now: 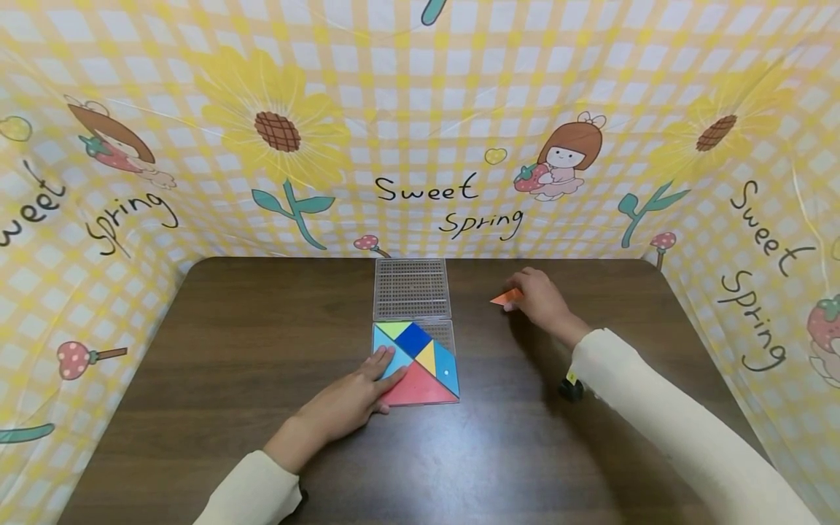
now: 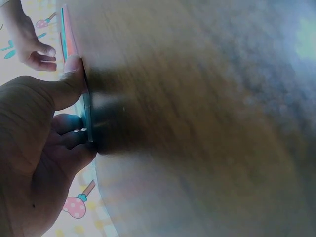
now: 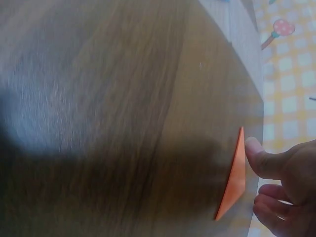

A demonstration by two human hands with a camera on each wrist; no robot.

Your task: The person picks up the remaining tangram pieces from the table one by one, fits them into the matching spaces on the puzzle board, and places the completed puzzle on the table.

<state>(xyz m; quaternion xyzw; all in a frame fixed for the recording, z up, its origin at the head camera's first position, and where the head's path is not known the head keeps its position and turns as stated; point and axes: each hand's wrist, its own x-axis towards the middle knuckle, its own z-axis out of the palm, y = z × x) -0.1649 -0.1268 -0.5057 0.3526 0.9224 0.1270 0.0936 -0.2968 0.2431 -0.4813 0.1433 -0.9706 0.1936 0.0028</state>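
My left hand (image 1: pixel 357 390) rests on the lower left corner of a clear plastic tangram tray (image 1: pixel 448 329). Its fingers lie over the light blue triangle (image 1: pixel 389 373) and the edge of the red triangle (image 1: pixel 423 386). In the left wrist view the thumb (image 2: pixel 74 66) lies along the tray's near edge. Also in the tray are a green triangle (image 1: pixel 395 328), a dark blue square (image 1: pixel 413 340), a yellow triangle (image 1: pixel 426 357) and a light blue parallelogram (image 1: pixel 448 370). To the right, my right hand (image 1: pixel 534 297) pinches an orange triangle (image 1: pixel 504 297); its fingertips partly cover that piece in the head view.
Behind the tray its textured transparent lid (image 1: pixel 411 289) lies folded back toward the table's far edge. The dark wooden table (image 1: pixel 275 328) is enclosed by a yellow checked cloth (image 1: pixel 420 131) at the back and sides.
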